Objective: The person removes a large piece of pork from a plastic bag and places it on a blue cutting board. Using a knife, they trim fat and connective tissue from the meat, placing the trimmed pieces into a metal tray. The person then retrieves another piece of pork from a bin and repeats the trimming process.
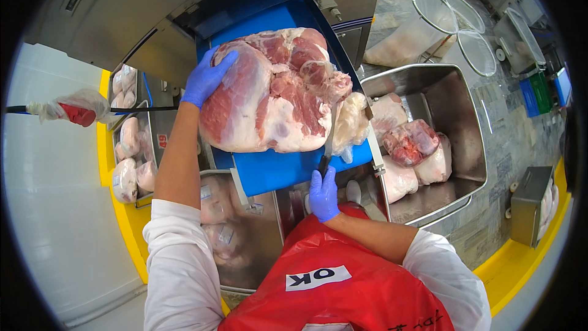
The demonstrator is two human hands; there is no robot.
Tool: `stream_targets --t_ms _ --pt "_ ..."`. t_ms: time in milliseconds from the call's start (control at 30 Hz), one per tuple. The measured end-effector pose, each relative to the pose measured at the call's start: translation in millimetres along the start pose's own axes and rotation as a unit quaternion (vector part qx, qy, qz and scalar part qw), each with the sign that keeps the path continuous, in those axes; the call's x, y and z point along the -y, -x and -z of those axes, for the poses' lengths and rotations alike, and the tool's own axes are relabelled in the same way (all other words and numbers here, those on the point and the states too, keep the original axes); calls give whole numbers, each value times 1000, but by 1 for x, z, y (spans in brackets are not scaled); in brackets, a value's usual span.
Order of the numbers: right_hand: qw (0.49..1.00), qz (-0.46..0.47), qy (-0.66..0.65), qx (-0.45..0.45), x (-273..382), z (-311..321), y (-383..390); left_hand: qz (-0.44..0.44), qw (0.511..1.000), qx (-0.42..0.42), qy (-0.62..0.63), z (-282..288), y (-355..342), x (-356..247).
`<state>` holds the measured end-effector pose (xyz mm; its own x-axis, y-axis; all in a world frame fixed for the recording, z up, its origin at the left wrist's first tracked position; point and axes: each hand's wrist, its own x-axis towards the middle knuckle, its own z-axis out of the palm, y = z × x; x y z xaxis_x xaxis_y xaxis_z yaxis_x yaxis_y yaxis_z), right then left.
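A large piece of raw meat (269,92) with pale fat and a bony end at the right lies on a blue conveyor belt (272,165). My left hand (209,78), in a blue glove, grips its upper left edge, thumb on top and the other fingers partly hidden along the side. In my gloved right hand (324,195) is the black handle of a knife (329,147), its blade pointing away from me along the meat's right edge. Beside the blade, a crumpled clear plastic bag (350,119) hangs by the belt's right edge.
At the right stands a deep metal bin (474,147) holding several meat pieces. Another metal bin (269,233) with wrapped meat sits below the belt. More meat pieces (125,178) lie in bins at the left. Hoop-topped bags (404,37) stand at the far right, beyond the machine (122,0).
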<state>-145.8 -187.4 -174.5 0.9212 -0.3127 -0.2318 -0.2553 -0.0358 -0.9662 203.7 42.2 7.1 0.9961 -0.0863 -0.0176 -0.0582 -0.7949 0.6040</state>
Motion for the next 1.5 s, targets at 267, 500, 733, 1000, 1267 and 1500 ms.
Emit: stream_targets --t_ms 267,500,733,1000,1267,1500 --pt "937 -148 -282 141 36 -76 24 20 999 8 35 -1 12 -6" --pt "866 -238 -386 213 52 -86 1 68 991 -16 118 -14 48 6" --pt "897 -251 -157 328 46 80 22 -50 923 -275 -265 -14 62 -39" --pt "927 -143 -14 347 40 224 35 -172 958 -64 -218 -139 83 -196" --pt "975 -131 -114 135 8 286 48 -160 925 -39 -343 -163 90 -184" --pt "973 -152 -138 105 23 276 37 -268 913 -101 -291 -150 152 -151"
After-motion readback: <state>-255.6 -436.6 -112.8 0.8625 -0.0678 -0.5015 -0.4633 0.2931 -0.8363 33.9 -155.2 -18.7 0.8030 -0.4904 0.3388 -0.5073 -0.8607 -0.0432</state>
